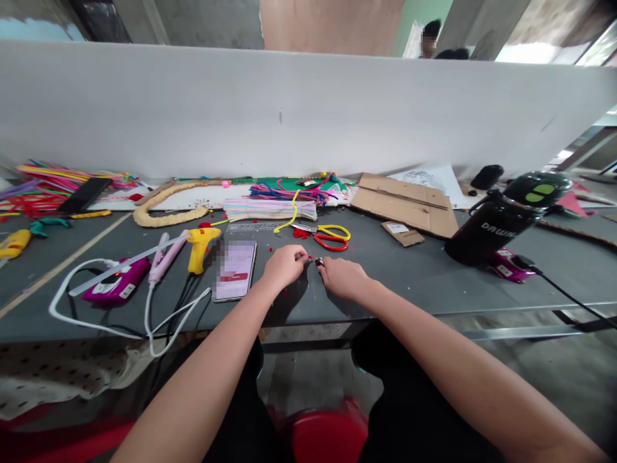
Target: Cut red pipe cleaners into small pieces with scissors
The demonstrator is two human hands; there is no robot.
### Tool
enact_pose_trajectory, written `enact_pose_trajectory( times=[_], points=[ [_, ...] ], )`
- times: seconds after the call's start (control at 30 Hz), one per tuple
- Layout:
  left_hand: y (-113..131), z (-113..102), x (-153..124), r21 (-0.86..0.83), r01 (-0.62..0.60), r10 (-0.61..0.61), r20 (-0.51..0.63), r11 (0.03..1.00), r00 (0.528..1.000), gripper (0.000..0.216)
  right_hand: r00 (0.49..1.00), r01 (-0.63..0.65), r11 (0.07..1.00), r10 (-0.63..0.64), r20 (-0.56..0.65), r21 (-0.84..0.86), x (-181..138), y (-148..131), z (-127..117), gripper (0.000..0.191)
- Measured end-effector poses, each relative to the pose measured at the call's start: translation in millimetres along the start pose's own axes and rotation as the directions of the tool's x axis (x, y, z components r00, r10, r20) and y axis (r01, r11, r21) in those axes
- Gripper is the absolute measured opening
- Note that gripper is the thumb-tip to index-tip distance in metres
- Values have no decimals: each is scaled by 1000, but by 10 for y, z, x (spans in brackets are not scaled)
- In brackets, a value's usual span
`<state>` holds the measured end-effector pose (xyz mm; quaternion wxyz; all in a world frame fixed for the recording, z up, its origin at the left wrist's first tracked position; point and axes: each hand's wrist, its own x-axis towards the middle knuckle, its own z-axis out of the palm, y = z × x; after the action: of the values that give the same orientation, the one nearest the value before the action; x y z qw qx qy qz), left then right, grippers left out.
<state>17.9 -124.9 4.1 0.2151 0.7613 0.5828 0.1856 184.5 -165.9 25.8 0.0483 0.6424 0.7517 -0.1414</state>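
Over the near part of the grey table, my left hand [286,266] is closed in a pinch. A tiny red piece [310,258] shows at its fingertips, in the narrow gap between my hands; its kind is too small to tell. My right hand [343,278] is closed too, with a small dark piece with light spots [319,262] at its fingertips. Just beyond the hands lie scissors [332,238] with one yellow and one red handle loop. Left of my left hand a phone [236,270] lies face up with its screen lit.
A yellow glue gun [200,247], pink stick-like tool [166,257] and purple power block [118,283] with cables lie left. Behind are pipe cleaners [270,209] and cardboard [405,202]. A black bottle [496,222] stands right. A white partition [308,116] runs along the back.
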Motion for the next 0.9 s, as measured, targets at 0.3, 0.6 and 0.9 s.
enact_pose_trajectory(
  times=[0.3,0.6,0.9],
  points=[
    [-16,-206,-43,-126,-24,9,-119,992,993,20,968,235,851,-161,-192,469,31,304,-99,32],
    [100,-312,-109,-509,-88,-16,-196,857,980,26,937,337,608,-145,-317,719,105,287,-73,26],
    [103,-292,-96,-561,-94,-12,-183,822,983,26,982,175,337,-124,-141,925,143,344,-45,31]
  ],
)
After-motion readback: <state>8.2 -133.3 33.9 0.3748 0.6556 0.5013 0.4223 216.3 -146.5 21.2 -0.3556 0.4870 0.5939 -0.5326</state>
